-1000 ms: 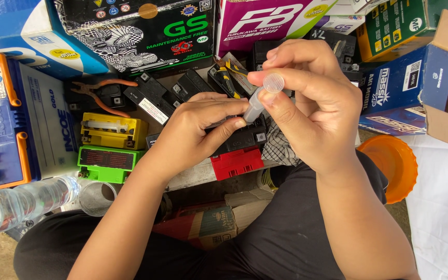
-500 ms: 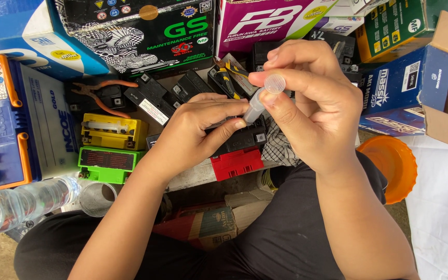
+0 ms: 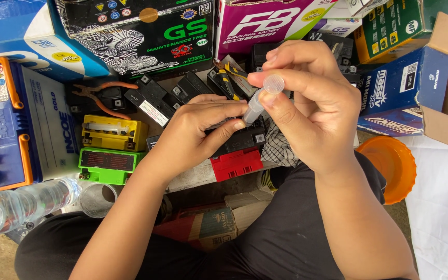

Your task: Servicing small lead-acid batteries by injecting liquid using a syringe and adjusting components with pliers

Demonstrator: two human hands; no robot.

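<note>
right grip (image 3: 307,103): pinching clear tube (image 3: 263,97) | left grip (image 3: 203,129): closed on tube's lower end

Almost nothing changed — the clear syringe (image 3: 262,98) sits marginally higher.

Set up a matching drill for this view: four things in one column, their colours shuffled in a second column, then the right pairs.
Things:
1. small battery beside the pliers
2. battery just below it
3. bowl at the right
4. syringe held in both hands

Colours:
A. orange
B. clear
C. yellow
D. green

Pairs: 1-C, 2-D, 3-A, 4-B
</note>
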